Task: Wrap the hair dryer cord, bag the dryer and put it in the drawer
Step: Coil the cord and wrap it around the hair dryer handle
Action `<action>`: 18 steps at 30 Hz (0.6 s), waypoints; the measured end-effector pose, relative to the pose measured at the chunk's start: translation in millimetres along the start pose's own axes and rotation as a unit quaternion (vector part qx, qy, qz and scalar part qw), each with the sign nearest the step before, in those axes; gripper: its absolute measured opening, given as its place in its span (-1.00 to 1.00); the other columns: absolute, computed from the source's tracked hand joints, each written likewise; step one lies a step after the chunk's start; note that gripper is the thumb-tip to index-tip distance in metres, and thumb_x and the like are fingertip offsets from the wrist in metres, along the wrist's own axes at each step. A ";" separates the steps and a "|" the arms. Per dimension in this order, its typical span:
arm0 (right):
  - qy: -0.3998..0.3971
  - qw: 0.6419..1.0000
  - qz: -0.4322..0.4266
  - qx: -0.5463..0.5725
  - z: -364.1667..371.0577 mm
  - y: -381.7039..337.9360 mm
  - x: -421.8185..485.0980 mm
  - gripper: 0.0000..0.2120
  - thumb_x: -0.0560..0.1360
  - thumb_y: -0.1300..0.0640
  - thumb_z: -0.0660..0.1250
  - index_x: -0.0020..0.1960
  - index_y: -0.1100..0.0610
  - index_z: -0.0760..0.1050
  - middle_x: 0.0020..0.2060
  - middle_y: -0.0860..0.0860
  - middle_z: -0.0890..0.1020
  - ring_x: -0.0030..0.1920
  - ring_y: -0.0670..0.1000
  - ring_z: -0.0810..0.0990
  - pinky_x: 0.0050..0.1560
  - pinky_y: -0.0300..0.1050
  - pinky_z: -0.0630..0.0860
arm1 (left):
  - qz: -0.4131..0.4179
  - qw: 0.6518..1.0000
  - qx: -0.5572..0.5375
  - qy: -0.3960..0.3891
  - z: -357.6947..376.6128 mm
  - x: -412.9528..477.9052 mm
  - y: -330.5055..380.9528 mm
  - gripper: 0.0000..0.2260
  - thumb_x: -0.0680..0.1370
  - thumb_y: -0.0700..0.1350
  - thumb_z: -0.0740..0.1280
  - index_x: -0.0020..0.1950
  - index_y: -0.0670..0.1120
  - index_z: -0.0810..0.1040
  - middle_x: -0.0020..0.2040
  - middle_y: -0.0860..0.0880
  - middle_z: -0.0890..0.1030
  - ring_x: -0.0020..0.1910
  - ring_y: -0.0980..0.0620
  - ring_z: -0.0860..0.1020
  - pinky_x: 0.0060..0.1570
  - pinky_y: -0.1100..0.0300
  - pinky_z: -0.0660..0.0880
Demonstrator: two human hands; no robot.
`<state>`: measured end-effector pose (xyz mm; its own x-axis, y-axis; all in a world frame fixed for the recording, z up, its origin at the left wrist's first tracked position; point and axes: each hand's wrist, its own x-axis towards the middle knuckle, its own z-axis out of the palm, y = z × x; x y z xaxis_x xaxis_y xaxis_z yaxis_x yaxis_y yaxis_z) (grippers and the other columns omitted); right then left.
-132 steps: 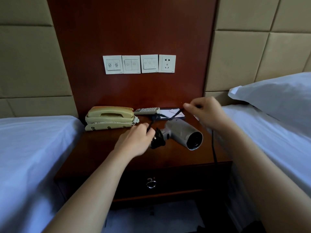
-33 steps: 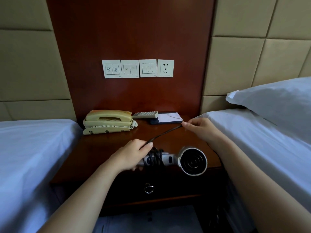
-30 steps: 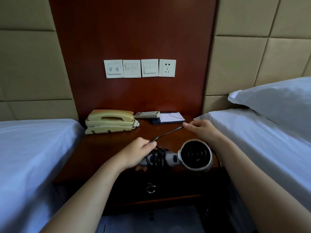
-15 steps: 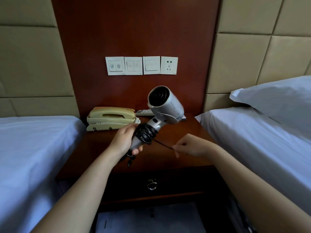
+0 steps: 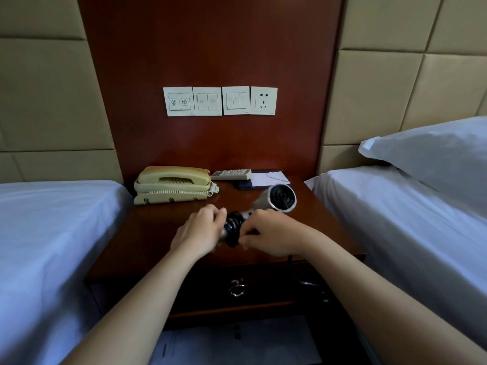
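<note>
Left hand (image 5: pixel 200 230): gripping hair dryer (image 5: pixel 279 200) handle.
Right hand (image 5: pixel 272 233): pinching wound cord (image 5: pixel 233 227).
Bench (image 5: pixel 147 233): left bed (image 5: pixel 52 233), right bed (image 5: pixel 395 219) against side edges.

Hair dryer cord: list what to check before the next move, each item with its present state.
1. Dryer held firm: the left hand grips its handle. Ok.
2. Cord fully wound: coils sit round the handle and the right hand pinches it there, but a length hangs over the front of the nightstand. Not ok.
3. Socket free of the plug: empty. Ok.
4. Bag within reach: none in view. Cannot tell.
5. Drawer open: shut. Not ok.
</note>
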<state>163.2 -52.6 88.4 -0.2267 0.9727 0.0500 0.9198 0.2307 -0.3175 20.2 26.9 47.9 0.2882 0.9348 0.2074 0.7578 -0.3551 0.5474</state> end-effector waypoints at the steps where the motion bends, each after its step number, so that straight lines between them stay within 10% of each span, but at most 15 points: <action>1: 0.009 1.000 -0.009 0.004 0.8 -1.6 1.4 -0.81 0.51 0.06 0.28 -0.24 0.01 0.60 -0.30 -0.02 0.61 -0.26 0.00 0.54 -0.15 -0.05 0.47 | 0.003 1.000 0.031 -0.006 2.6 -1.9 3.3 -0.68 0.58 0.19 0.00 -0.06 0.06 0.46 -0.20 -0.06 0.63 -0.21 -0.13 0.61 -0.06 0.02 0.52; 9: 0.125 0.992 0.010 0.015 5.2 0.9 8.6 -0.85 0.51 -0.04 0.27 -0.15 -0.02 0.56 -0.25 -0.05 0.50 -0.05 0.17 0.54 -0.03 -0.03 0.44 | 0.013 0.971 -0.177 -0.161 4.7 -3.2 11.4 -0.39 0.58 0.27 -0.11 -0.34 0.03 0.60 -0.40 -0.15 0.63 -0.32 -0.12 0.60 -0.08 0.02 0.52; 14: 0.092 0.993 0.016 0.078 6.8 4.8 9.4 -0.89 0.48 0.08 0.33 -0.18 0.09 0.56 -0.25 0.04 0.59 -0.14 0.08 0.56 -0.09 -0.03 0.45 | -0.027 0.916 -0.258 -0.306 -4.9 -14.7 12.7 -0.61 0.47 0.39 0.04 -0.06 0.19 0.51 -0.04 -0.18 0.70 -0.27 -0.06 0.60 -0.24 0.15 0.47; 18: 0.062 0.996 0.038 0.051 9.3 6.5 12.2 -0.86 0.46 0.23 0.26 -0.11 0.13 0.60 -0.22 0.04 0.56 -0.07 0.12 0.55 -0.11 -0.10 0.43 | 0.015 0.900 -0.230 -0.370 -4.3 -13.1 5.1 -0.40 0.32 0.44 0.27 0.19 0.08 0.49 -0.17 -0.03 0.68 -0.34 0.05 0.60 -0.33 0.22 0.45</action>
<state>163.4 -39.5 78.1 -0.1107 0.9845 0.1364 0.8944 0.1585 -0.4182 17.7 12.8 51.4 0.7445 0.6081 -0.2757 0.4697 -0.1835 0.8635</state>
